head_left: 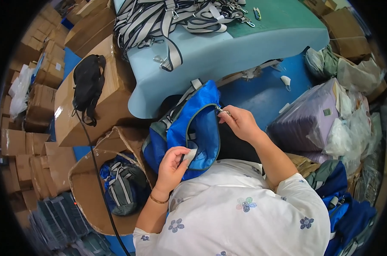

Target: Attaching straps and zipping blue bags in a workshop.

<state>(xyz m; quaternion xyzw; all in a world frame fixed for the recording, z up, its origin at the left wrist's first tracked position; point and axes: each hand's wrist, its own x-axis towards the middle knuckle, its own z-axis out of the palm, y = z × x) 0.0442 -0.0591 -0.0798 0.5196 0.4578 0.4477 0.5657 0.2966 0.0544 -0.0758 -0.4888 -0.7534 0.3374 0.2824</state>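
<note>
A blue and grey bag point(176, 128) rests on my lap with its zipped mouth gaping, showing a light blue lining point(208, 138). At the far right corner of that mouth, my right hand point(242, 124) pinches a small metal clip point(221, 110) against the bag's edge. My left hand point(171, 167), with a bracelet on its wrist, is closed on a light grey webbing strap point(189, 157) at the near left side of the mouth. Where the strap runs inside the bag is partly hidden.
Ahead stands a covered table point(185, 85) with a heap of grey straps point(159, 21) and snippers point(257, 13). An open carton point(84, 187) at left holds another bag point(125, 185). A black pouch point(89, 81) lies on a box. Blue bags point(336, 205) and a wrapped lilac stack point(309, 115) sit right.
</note>
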